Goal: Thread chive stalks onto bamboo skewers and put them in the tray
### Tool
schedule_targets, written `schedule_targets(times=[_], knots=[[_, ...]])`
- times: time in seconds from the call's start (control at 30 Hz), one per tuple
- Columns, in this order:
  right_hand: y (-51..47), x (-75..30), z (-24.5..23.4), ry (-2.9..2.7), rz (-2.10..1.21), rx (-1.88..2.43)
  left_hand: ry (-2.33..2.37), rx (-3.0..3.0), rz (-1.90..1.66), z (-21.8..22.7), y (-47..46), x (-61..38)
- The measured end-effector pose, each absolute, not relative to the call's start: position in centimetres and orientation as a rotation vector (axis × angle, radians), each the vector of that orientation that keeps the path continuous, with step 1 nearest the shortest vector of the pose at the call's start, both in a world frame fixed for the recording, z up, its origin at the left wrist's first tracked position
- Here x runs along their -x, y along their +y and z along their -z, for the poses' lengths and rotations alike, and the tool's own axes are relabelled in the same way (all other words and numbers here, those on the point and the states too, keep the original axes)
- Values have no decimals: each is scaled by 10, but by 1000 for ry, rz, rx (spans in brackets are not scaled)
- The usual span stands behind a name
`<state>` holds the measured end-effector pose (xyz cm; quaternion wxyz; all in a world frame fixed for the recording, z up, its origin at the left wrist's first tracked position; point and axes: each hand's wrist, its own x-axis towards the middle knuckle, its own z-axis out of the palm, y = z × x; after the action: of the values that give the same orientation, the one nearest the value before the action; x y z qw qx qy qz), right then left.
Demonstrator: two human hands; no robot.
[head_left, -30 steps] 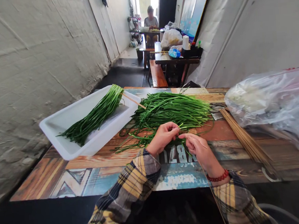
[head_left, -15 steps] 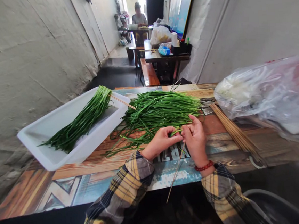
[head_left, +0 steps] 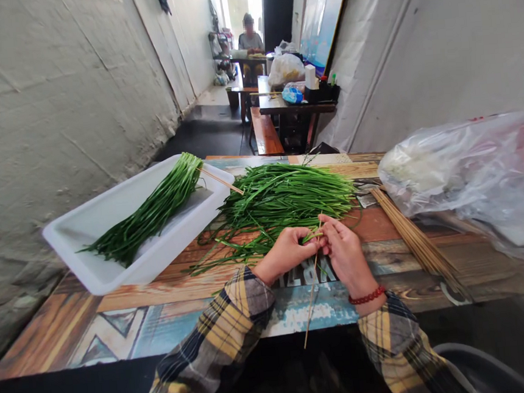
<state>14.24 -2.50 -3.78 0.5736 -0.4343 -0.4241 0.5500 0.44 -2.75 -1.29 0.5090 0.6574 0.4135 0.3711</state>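
My left hand (head_left: pixel 289 254) is closed around the stem ends of a few garlic chives, pinched between thumb and fingers. Close against it, my right hand (head_left: pixel 346 255) grips a thin bamboo skewer (head_left: pixel 311 302). The skewer crosses the chive stems at my fingertips; its upper tip shows just above them and its long lower end slants down past the table edge. Whether it passes through the stems is hidden by my fingers. Just beyond my hands lies a large loose pile of garlic chives (head_left: pixel 284 194), pale stem ends to the right.
On the left, a white plastic tray (head_left: pixel 70 237) holds skewered chives (head_left: pixel 153 209). A bundle of bamboo skewers (head_left: pixel 412 238) lies on the right beside a clear plastic bag (head_left: pixel 465 166). Farther back are a second table (head_left: pixel 276 102), a bench (head_left: pixel 265 132) and a seated person (head_left: pixel 250 41).
The skewer's upper tip now shows above my fingers, and its lower end sits higher. My right fingers have curled in from a more stretched pose. The view has shifted slightly.
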Motion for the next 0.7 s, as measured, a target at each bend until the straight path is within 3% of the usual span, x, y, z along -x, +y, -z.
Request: schedule_targets(times=[0.4,0.7], knots=[[-22,-152,34,-954,-1175,1028,943,-1213,-1084,10,-23,2],[-11,-159,29,-1503,-1087,1103,995,-1015,-1173,11,-19,9]])
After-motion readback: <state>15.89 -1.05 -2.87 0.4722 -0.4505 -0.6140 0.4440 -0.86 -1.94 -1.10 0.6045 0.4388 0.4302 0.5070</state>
